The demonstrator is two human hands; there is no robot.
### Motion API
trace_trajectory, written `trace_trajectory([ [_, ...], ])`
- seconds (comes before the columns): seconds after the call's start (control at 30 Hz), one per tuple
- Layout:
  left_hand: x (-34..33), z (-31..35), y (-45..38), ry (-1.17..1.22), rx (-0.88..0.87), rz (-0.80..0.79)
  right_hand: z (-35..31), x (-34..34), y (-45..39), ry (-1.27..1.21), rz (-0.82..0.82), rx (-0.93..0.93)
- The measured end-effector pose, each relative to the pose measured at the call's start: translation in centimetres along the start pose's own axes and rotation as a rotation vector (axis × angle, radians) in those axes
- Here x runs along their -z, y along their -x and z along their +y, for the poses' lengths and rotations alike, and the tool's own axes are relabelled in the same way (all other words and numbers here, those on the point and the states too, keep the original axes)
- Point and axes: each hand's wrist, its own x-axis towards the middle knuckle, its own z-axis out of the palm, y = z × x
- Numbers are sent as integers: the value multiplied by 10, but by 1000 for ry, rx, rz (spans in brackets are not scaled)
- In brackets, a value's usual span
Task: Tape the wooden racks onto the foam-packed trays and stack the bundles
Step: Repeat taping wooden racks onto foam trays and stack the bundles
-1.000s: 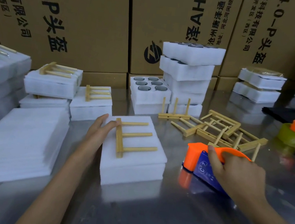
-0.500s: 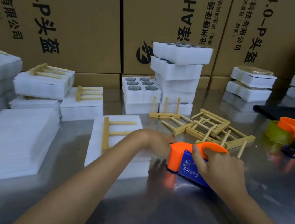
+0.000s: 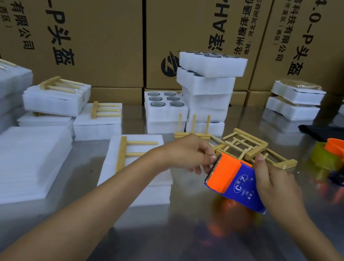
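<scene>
Two hands meet at an orange-and-blue tape dispenser (image 3: 233, 181) held clear of the steel table (image 3: 174, 230), just above its own blurred reflection near the front edge. The right hand (image 3: 274, 184) grips the dispenser's body from the right side, fingers curled over the top. The left hand (image 3: 188, 152) reaches across with fingertips pinched together at the serrated cutter edge; they seem to be nipping the tape end there, though the tape itself is too clear to make out.

Directly beneath the left forearm sits a foam-packed tray (image 3: 138, 176), white and two layers deep, toward the middle of the table. On its top lies a wooden rack (image 3: 129, 150), flat, its crossbar to the left and its pegs pointing right, the peg tips hidden by the wrist.

Behind the hands, a loose heap of more wooden racks (image 3: 246, 147) rests on the bare steel, one standing with its pegs upright. Just beyond that rises a leaning stack of foam trays (image 3: 207, 91), with an open tray of round metal cups (image 3: 166, 103) beside it. Toward the left edge are two bundles with racks on top (image 3: 102, 116) and a pile of flat foam sheets (image 3: 14, 161). A second orange tape dispenser (image 3: 343, 161) stands near the right edge, and two more foam trays (image 3: 294, 101) sit at the back right. Printed cardboard cartons (image 3: 83, 18) wall the far edge
</scene>
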Motion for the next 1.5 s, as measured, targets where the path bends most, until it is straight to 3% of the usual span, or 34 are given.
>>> trace_trajectory([
  [0.13,-4,10,2,101,-7,117,-1,3,-11,-181,-93,-96],
  [0.27,-3,19,6,253,72,197,-20,1,-17,-437,-39,-191],
  [0.5,33,12,28,487,72,289,-62,5,-44,-409,-156,-41],
  [0.7,91,6,48,532,120,504,-113,0,-97,-208,-295,147],
  [0.93,198,-58,108,533,294,994,-113,-11,-134,126,-421,282],
  [1.03,215,-94,137,771,381,855,-89,-15,-143,363,-486,309],
  [1.1,209,-109,142,674,421,760,-78,-25,-144,403,-508,309],
  [1.3,172,-144,127,263,474,690,-71,-58,-145,562,-550,350],
  [1.5,126,-177,110,-202,534,705,-67,-85,-145,618,-548,396],
])
